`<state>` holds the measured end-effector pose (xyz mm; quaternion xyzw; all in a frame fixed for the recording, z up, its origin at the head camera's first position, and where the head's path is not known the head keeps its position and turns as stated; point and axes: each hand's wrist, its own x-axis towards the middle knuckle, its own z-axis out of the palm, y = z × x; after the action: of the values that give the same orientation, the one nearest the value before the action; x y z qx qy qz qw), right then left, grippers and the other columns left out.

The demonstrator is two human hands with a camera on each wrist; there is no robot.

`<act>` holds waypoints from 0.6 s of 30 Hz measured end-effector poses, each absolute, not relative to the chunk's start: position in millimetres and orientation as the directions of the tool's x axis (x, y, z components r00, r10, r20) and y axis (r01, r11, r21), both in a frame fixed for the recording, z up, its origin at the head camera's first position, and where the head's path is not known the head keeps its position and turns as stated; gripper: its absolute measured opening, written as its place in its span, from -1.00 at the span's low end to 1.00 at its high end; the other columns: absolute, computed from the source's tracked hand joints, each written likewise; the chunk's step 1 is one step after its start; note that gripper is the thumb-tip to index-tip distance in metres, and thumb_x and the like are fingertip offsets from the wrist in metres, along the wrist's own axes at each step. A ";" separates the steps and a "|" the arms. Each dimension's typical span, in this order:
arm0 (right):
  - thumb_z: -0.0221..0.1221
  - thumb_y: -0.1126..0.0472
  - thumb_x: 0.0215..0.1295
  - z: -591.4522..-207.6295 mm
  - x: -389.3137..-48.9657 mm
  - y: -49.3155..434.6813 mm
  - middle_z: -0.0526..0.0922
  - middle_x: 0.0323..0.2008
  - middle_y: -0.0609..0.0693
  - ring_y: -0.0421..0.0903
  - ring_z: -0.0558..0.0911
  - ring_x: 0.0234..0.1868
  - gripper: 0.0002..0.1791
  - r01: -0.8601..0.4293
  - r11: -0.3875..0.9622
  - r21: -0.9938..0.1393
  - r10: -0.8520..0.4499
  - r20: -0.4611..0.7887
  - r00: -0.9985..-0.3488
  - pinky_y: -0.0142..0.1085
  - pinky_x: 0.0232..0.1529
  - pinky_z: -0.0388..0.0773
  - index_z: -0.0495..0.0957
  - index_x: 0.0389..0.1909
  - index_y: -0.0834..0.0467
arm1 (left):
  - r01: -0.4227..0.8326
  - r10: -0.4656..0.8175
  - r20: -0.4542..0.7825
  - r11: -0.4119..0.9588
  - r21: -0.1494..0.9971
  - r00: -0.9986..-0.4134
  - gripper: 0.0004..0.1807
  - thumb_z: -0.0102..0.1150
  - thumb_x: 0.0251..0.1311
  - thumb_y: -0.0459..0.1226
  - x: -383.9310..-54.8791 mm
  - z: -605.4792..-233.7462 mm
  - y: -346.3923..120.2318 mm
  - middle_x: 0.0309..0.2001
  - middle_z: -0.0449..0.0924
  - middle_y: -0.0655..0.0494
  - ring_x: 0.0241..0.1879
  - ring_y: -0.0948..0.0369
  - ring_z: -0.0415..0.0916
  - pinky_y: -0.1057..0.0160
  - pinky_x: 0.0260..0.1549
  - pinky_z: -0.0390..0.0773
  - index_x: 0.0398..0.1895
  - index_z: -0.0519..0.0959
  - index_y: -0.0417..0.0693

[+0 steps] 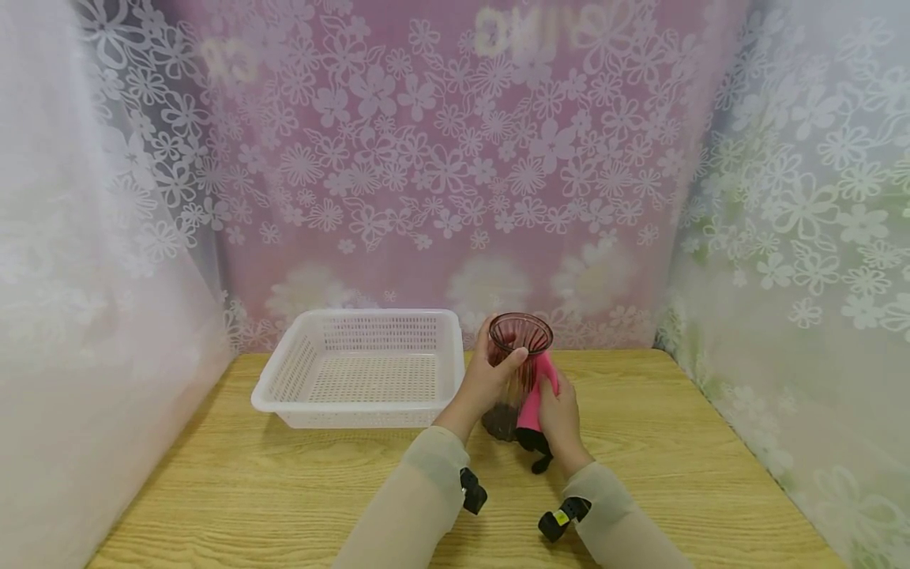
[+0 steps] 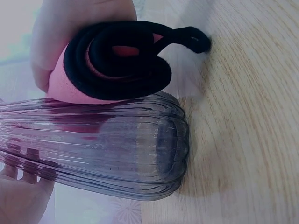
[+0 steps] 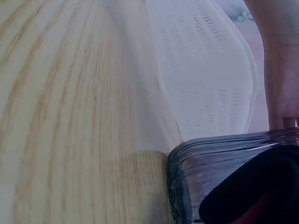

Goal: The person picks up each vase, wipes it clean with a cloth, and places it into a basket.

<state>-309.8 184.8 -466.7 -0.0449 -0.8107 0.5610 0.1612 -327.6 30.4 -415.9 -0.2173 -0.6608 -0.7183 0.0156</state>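
Note:
A ribbed glass vase (image 1: 509,399), reddish at the top and smoky toward its base, stands on the wooden table. My left hand (image 1: 490,375) grips it near the rim, the thumb across the front. In my right hand (image 1: 560,411) is a rolled pink cloth (image 1: 530,407) with black edging and a black hanging loop. The cloth lies along the vase's right side. In the left wrist view the black-edged end of the rolled cloth (image 2: 117,60) shows just beside the glass vase (image 2: 117,149). The right wrist view shows the vase base (image 3: 187,177) on the table.
A white perforated plastic basket (image 1: 359,416) stands left of the vase. The wooden table (image 1: 284,498) reaches back to a pink flowered curtain (image 1: 426,174). Pale flowered sheets hang at the left (image 1: 128,316) and right (image 1: 796,276).

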 end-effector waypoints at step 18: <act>-0.20 -0.04 0.60 -471.0 -314.4 197.8 0.49 0.19 0.27 0.13 0.44 0.14 -0.44 0.081 0.354 -0.932 0.181 -0.017 -0.983 0.05 0.16 0.33 0.34 0.42 0.19 | 0.303 0.247 0.321 -0.106 0.947 -0.914 0.03 0.28 0.20 0.21 -329.0 -418.0 30.7 0.42 0.30 -0.09 0.39 0.09 0.30 0.02 0.32 0.32 0.61 -0.11 0.41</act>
<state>-314.4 197.8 -471.0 -0.0799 -0.8217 0.5625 0.0444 -329.0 30.7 -418.0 -0.2060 -0.6684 -0.7144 0.0196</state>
